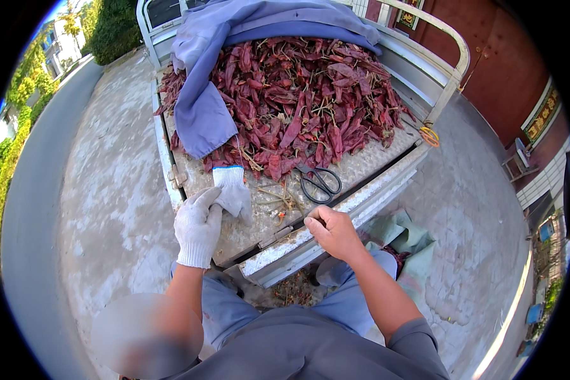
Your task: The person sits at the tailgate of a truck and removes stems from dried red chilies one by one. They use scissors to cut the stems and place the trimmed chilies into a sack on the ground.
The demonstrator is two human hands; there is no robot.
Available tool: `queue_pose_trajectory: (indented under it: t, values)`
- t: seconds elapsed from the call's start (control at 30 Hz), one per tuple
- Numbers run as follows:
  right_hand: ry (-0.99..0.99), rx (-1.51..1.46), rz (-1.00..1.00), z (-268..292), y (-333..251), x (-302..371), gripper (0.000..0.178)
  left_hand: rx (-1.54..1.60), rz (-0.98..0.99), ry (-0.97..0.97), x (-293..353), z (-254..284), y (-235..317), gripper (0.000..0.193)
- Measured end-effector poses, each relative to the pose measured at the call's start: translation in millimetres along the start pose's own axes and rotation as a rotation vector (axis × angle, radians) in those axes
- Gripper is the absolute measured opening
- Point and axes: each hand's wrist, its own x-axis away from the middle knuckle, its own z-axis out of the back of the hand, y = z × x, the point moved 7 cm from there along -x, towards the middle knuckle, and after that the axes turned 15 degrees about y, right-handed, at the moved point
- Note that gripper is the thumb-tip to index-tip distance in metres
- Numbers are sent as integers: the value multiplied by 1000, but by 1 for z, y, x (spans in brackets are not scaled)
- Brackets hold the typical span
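Observation:
My left hand (198, 228) wears a white knitted glove, its fingers bent against the side of a loose white work glove (233, 193) with a blue-edged cuff, which they seem to pinch. Bare and curled closed, my right hand (333, 233) hovers by the truck bed's rear edge; whatever its fingers may hold is hidden. Just beyond it lie black-handled scissors (320, 185), with their blades toward the chilies. A large heap of dried red chilies (297, 107) covers the bed, and a few loose stems (278, 197) lie between the spare glove and the scissors.
A blue-grey cloth (202, 120) drapes over the heap's far and left sides. White metal rails (449, 69) flank the bed, with an orange cord (429, 136) at the right corner. A pale green sack (399, 240) lies on the ground beside my right leg.

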Motion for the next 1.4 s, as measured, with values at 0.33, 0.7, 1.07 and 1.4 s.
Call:
queue_pose_trajectory:
  t: [0.33, 0.7, 1.07, 1.4]
  values:
    - [389, 405, 522, -23, -35, -92, 30, -124, -407, -263, -2, -10, 34, 44]
    - [475, 491, 582, -65, -34, -130, 26, -52, 88, -266, 10, 23, 10, 35]
    - [-345, -10, 247, -38, -77, -13, 20, 86, -466, -265, 3, 21, 115, 31]
    - [-468, 132, 401, -29, -58, 38, 22, 123, -370, -544, 64, -2, 112, 25]
